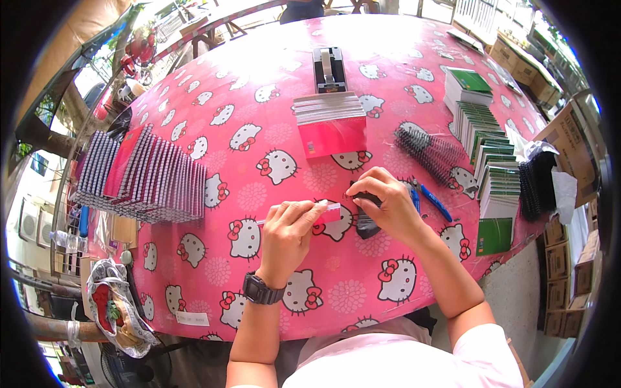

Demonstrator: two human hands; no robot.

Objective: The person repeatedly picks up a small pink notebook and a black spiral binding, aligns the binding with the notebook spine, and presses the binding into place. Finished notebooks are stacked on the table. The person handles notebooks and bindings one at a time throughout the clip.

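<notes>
My left hand (291,226), with a dark watch on the wrist, is closed on a red notebook (330,214) seen nearly edge-on; its pale edge shows past the fingers. To its right, my right hand (385,194) is closed in a pinch by a small dark piece (367,197), whose kind I cannot make out. Just below that hand a black object (367,226) lies on the table. Ahead of both hands sits a stack of red-covered notebooks (333,137). Blue-handled pliers (435,202) lie right of my right hand.
Spiral-bound notebooks (145,178) are piled high at the left. Green-covered notebooks (495,165) run along the right, with black spiral coils (427,152) beside them. A black dispenser (330,70) stands behind the red stack. A plastic bag (116,310) hangs at the lower left edge.
</notes>
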